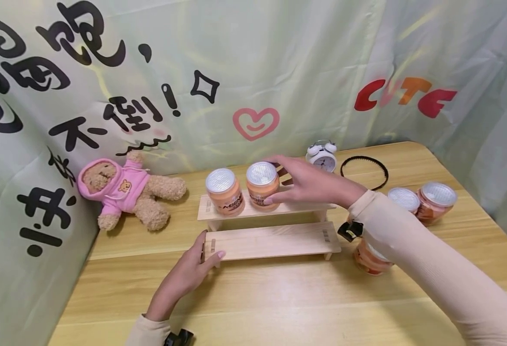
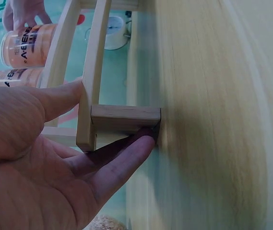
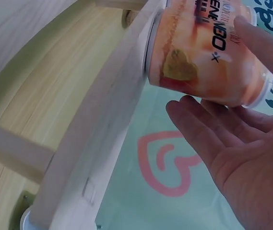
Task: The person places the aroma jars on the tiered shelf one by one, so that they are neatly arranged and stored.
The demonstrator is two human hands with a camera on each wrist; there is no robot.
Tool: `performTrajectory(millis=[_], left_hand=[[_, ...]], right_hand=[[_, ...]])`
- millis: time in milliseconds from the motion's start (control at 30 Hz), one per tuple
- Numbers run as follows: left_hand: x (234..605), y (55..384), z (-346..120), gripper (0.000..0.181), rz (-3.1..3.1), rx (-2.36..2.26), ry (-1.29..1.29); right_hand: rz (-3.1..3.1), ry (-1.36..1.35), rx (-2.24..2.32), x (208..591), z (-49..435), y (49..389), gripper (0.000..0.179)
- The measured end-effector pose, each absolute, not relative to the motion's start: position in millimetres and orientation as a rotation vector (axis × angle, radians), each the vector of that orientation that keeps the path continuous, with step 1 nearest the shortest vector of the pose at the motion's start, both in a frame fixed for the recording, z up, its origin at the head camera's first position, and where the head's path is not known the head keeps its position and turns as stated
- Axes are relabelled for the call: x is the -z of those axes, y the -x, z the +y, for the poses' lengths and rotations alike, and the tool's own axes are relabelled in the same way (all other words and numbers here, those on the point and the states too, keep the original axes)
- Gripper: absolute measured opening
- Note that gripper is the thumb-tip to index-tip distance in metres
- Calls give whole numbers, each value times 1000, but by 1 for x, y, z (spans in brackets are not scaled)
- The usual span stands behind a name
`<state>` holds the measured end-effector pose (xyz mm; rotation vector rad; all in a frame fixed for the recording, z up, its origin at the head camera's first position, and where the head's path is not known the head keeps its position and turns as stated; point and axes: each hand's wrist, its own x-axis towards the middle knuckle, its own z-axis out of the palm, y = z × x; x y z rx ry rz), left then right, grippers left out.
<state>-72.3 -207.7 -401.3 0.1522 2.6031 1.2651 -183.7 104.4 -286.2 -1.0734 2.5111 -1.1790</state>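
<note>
Two orange jars with silver lids stand on the rear tier of a pale wooden two-step shelf (image 1: 275, 240). My right hand (image 1: 307, 182) holds the right-hand jar (image 1: 262, 191), thumb at its front and fingers round the far side. In the right wrist view this jar (image 3: 198, 52) rests with its base on the plank. Just left of it is the other jar (image 1: 225, 197). My left hand (image 1: 188, 269) grips the left end of the front tier. The left wrist view shows its thumb on the plank (image 2: 90, 96) and the fingers beneath, beside the short leg (image 2: 126, 115).
A teddy bear (image 1: 128, 190) in a pink hoodie lies at the left. Behind the shelf are a white alarm clock (image 1: 323, 157) and a black headband (image 1: 385, 173). More jars (image 1: 437, 199) stand at the right, one (image 1: 370, 259) partly under my right sleeve. A printed curtain (image 1: 305, 72) hangs behind.
</note>
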Motion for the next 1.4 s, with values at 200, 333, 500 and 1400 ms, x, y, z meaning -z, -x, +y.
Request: performTrajectory(millis=[200,333,500,1400], left_hand=[[401,72,-208,67,2616,-1244,-120],[402,72,-208,65,2609,-1251,-125],[404,73,-208,62,2581,-1276,-104],[404,74,-208,63,2589,-1269,-124]], right_hand=[[2518,1030,1192,285,125,173,80],[2540,1000,1208,284,143,162,79],[2601,983,1253,284,167,147,72],[2982,828,1295,351,263,62,83]])
